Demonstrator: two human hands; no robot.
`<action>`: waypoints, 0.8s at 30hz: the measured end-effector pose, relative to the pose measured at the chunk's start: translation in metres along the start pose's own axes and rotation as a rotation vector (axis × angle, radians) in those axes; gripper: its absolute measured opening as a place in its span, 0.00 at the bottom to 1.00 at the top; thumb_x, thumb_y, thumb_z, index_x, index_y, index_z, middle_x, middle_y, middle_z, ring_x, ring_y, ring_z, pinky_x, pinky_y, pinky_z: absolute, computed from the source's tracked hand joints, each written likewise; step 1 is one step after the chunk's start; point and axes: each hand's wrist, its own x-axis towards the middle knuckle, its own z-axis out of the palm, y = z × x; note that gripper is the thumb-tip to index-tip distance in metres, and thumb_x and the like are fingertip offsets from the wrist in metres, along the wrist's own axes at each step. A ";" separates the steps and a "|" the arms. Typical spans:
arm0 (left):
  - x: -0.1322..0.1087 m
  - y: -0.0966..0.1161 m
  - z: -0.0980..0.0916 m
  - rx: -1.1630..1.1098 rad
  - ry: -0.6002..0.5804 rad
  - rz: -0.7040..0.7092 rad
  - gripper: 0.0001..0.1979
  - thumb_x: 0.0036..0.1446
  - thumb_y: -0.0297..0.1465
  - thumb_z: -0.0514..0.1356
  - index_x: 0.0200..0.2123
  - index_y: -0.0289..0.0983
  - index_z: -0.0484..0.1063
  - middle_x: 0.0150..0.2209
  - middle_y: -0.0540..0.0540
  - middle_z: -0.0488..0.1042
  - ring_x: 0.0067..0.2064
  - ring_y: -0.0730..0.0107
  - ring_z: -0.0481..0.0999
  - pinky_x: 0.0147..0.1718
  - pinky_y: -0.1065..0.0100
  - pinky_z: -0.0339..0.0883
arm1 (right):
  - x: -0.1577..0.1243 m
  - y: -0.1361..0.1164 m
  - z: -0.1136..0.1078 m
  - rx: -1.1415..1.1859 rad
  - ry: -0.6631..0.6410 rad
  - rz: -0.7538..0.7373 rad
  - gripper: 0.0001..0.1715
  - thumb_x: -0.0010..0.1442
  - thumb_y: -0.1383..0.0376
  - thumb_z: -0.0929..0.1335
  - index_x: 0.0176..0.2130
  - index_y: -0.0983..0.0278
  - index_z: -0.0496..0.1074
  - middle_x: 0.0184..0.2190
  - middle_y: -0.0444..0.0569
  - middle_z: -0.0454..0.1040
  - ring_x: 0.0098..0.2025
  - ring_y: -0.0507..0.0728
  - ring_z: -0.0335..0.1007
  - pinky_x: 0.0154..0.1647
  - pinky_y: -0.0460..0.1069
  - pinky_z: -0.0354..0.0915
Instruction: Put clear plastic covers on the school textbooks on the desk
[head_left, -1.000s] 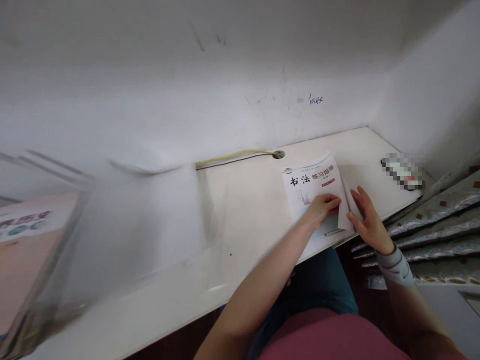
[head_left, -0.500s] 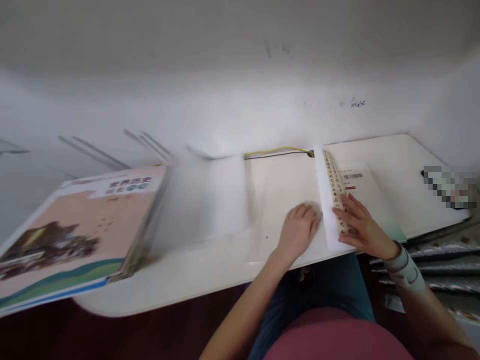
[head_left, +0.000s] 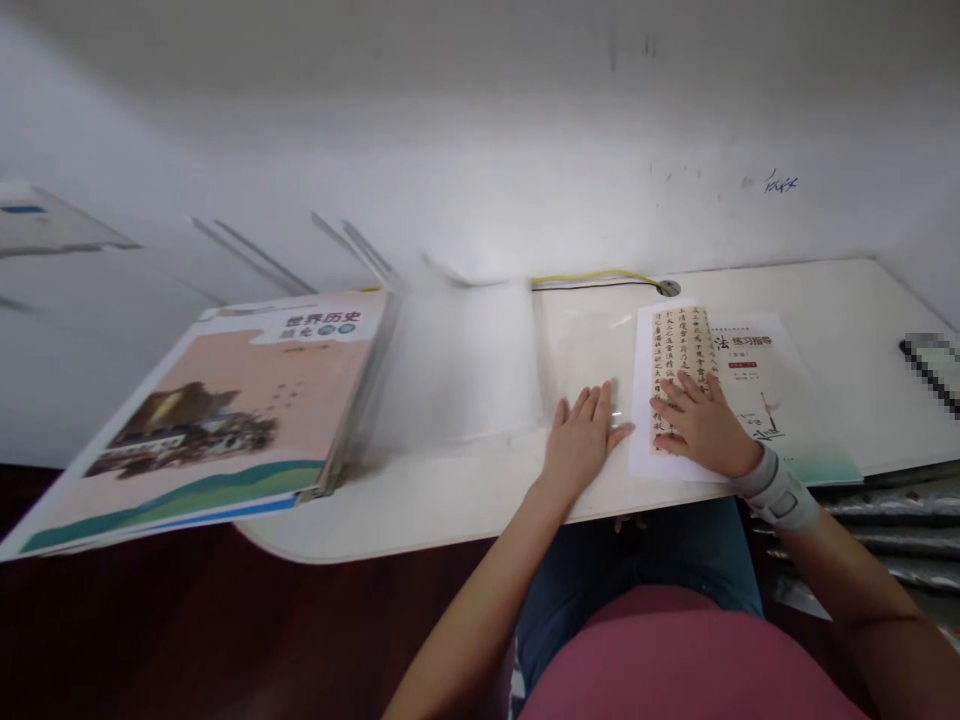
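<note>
A calligraphy exercise book (head_left: 787, 400) with a white and pale green cover lies flat on the desk. Its left part shows a tan panel of handwritten-style characters (head_left: 681, 345) and a white margin. My right hand (head_left: 701, 425) rests palm down on that panel, fingers spread, a grey band around the wrist. Left of the book, a clear plastic sheet (head_left: 577, 350) lies on the desktop, glinting in places. On its lower right area my left hand (head_left: 581, 440) is laid flat, fingers stretched out, its thumb near the book's left edge.
A stack of history textbooks (head_left: 225, 410) sits at the left, overhanging the desk's edge. Beside it lies a pile of clear plastic covers (head_left: 450, 370). A yellow cable (head_left: 592, 274) runs along the wall to a desk hole (head_left: 669, 288). A phone (head_left: 934, 370) is at the far right.
The book's left part, raised and curled before, now lies flat with its character panel facing up. My left hand's fingers have straightened from a curl. The view has shifted left.
</note>
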 end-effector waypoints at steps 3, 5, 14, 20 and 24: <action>0.000 -0.002 0.000 -0.073 0.023 -0.019 0.36 0.63 0.48 0.39 0.64 0.27 0.45 0.58 0.31 0.63 0.62 0.55 0.59 0.58 0.50 0.53 | 0.002 -0.003 0.003 -0.003 0.002 -0.001 0.28 0.61 0.52 0.62 0.55 0.64 0.65 0.59 0.58 0.63 0.62 0.72 0.51 0.58 0.73 0.44; 0.000 -0.004 -0.001 -0.117 0.041 -0.023 0.37 0.63 0.48 0.38 0.64 0.26 0.44 0.58 0.29 0.64 0.61 0.54 0.60 0.57 0.50 0.53 | 0.003 -0.004 0.004 0.002 0.008 -0.009 0.28 0.62 0.52 0.62 0.56 0.64 0.65 0.59 0.58 0.63 0.62 0.71 0.52 0.58 0.73 0.43; 0.000 -0.003 -0.001 -0.162 0.090 -0.041 0.34 0.64 0.46 0.40 0.65 0.28 0.41 0.58 0.30 0.64 0.60 0.56 0.63 0.56 0.51 0.55 | 0.004 -0.013 0.008 0.029 0.017 -0.049 0.30 0.62 0.52 0.62 0.57 0.66 0.64 0.58 0.60 0.64 0.61 0.68 0.55 0.59 0.71 0.43; -0.006 0.013 -0.008 -0.030 0.143 -0.033 0.27 0.64 0.39 0.46 0.62 0.30 0.54 0.61 0.35 0.59 0.64 0.52 0.54 0.59 0.48 0.50 | -0.001 -0.042 0.011 0.015 0.056 -0.035 0.32 0.63 0.54 0.61 0.57 0.73 0.62 0.58 0.65 0.63 0.60 0.66 0.57 0.61 0.67 0.44; -0.029 0.034 -0.007 -0.002 0.120 0.110 0.20 0.64 0.32 0.46 0.56 0.36 0.65 0.60 0.41 0.63 0.63 0.51 0.57 0.59 0.46 0.52 | -0.003 -0.041 0.013 0.001 0.054 -0.065 0.27 0.64 0.61 0.59 0.56 0.75 0.63 0.57 0.64 0.64 0.59 0.65 0.59 0.61 0.63 0.49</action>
